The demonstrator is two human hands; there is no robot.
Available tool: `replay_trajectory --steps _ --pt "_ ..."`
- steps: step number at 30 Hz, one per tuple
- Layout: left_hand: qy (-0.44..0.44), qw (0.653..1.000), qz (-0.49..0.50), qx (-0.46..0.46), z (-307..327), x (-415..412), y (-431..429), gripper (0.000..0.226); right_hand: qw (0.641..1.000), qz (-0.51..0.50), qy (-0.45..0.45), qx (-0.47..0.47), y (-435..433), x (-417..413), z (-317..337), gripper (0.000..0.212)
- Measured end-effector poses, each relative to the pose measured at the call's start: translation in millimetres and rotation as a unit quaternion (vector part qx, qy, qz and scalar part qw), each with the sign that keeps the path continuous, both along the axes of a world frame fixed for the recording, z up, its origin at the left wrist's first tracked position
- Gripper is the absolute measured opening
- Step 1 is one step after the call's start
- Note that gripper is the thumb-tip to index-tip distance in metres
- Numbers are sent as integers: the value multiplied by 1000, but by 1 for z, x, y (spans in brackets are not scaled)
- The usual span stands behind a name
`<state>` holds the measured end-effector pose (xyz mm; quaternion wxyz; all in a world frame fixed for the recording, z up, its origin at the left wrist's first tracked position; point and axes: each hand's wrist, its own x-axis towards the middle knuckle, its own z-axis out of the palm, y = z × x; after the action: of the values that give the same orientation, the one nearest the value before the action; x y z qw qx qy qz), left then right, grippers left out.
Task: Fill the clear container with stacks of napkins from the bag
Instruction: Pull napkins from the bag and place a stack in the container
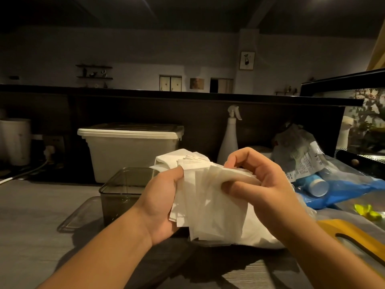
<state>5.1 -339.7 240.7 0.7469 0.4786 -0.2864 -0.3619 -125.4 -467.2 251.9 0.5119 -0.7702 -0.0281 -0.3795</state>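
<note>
- Centrally, a stack of napkins (208, 192) is held up in mid-frame between both hands, above the tabletop (31, 215).
- Its long axis runs crosswise from hand to hand, with the left end a little higher in the frame than the right.
- The sheets are fanned out sideways rather than squared. Their stepped vertical edges show across the front, and the free lower edges hang down toward the bottom of the frame.
- The napkins are plain white, thin and soft, with creased corners poking up at the upper left of the bundle.
- The left hand (160, 205) grips the left end, its thumb pressed on the front and its fingers hidden behind the paper.
- The right hand (260, 184) grips the right end, its fingers curled over the top edge and its thumb pinching the front.
- The clear container (116, 190), smoky and rectangular, stands upright on the tabletop just left of centre, partly behind the left hand.
- A clear lid (73, 217) lies flat at the container's lower left.
- The bag (262, 234), a white bulk, sits directly below the held stack.
- A white lidded bin (129, 151) and a spray bottle (229, 138) stand behind, against the dark back panel.
- Blue plastic (343, 190) and a yellow board (354, 236) lie at the right.
</note>
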Motion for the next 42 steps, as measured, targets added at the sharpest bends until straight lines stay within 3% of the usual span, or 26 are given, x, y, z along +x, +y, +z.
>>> replay_trajectory --steps 6,12,17,25,29,37,42 --pt "-7 1000 -16 8 -1 -2 -1 38 999 -3 14 -47 4 -4 2 20" --pt "-12 1000 -26 11 -2 -3 -2 43 990 -72 18 -121 7 1 -4 30" --pt "-14 1000 -18 17 -2 -3 -2 40 984 -120 5 -129 8 3 -8 30" --pt "-17 999 -31 13 2 -9 0 46 986 -118 -34 -112 8 4 -7 30" --pt "-26 999 -47 -2 3 -10 2 32 988 -111 -53 -94 7 2 -5 27" --pt "-49 993 -106 -19 0 -3 4 51 993 -97 -73 -2 4 3 -2 20" --pt "-80 991 -103 16 -2 -5 3 39 990 -116 -81 25 2 4 -2 19"
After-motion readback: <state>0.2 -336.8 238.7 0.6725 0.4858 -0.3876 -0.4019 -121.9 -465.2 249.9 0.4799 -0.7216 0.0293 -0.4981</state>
